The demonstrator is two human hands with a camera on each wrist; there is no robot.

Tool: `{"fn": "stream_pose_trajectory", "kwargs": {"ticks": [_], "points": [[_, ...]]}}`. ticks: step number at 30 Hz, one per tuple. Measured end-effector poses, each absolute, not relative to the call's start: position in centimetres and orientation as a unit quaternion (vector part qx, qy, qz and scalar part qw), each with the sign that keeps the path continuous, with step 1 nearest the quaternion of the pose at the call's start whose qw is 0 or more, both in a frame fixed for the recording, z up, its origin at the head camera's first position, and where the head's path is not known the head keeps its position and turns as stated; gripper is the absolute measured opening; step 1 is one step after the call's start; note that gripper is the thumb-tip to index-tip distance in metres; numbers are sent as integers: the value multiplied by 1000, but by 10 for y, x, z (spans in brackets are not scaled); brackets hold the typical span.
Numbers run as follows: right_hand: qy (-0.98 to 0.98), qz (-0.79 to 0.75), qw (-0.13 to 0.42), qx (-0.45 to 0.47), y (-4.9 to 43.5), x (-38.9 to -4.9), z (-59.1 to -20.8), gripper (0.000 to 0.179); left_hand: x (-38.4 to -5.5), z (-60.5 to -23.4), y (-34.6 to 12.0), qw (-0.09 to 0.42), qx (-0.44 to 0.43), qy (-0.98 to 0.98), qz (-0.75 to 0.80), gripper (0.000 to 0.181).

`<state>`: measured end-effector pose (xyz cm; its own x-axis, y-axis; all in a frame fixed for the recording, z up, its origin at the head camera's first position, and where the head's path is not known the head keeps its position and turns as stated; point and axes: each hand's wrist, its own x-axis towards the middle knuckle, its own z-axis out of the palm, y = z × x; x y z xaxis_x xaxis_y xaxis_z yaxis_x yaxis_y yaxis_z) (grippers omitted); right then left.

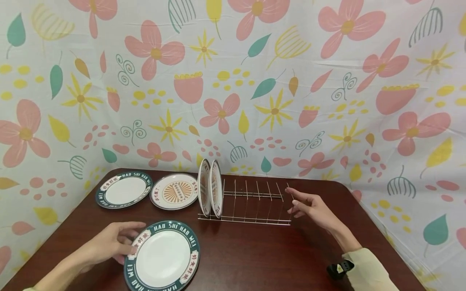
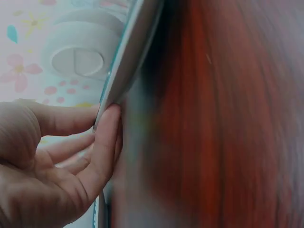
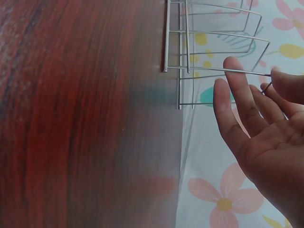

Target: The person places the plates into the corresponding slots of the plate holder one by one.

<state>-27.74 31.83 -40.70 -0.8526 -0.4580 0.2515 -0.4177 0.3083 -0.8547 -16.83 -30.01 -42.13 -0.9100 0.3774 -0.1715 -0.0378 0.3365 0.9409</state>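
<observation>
My left hand pinches the left rim of a white plate with a dark green lettered border, near the front of the table. Seen in the left wrist view, the thumb and fingers lie on opposite faces of that plate's edge. At the right end of a wire dish rack, my right hand holds the last upright wire. Thumb and fingertips meet at this wire's top in the right wrist view. Two plates stand on edge in the rack's leftmost slots.
Left of the rack, a plate with an orange sunburst lies flat. Beside it at the far left lies another green-rimmed plate. The dark brown table ends at a flower-patterned cloth behind.
</observation>
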Motion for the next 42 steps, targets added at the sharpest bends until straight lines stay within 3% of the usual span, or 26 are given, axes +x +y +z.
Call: {"fn": "stream_pose_trajectory", "kwargs": {"ticks": [9,21,30,42], "points": [[812,-520,18,-266,317,-276,-408,49,-162,-413,-282,239,99,755,603,54],[809,-525,14,-265,314,-272,-404,49,-151,-403,-257,300,169,643,684,57],[811,-522,15,-263,315,-275,-406,49,-143,-388,-227,290,230,612,699,81],[808,-526,15,-264,315,-275,-406,50,-131,-379,-192,242,250,634,691,82]]}}
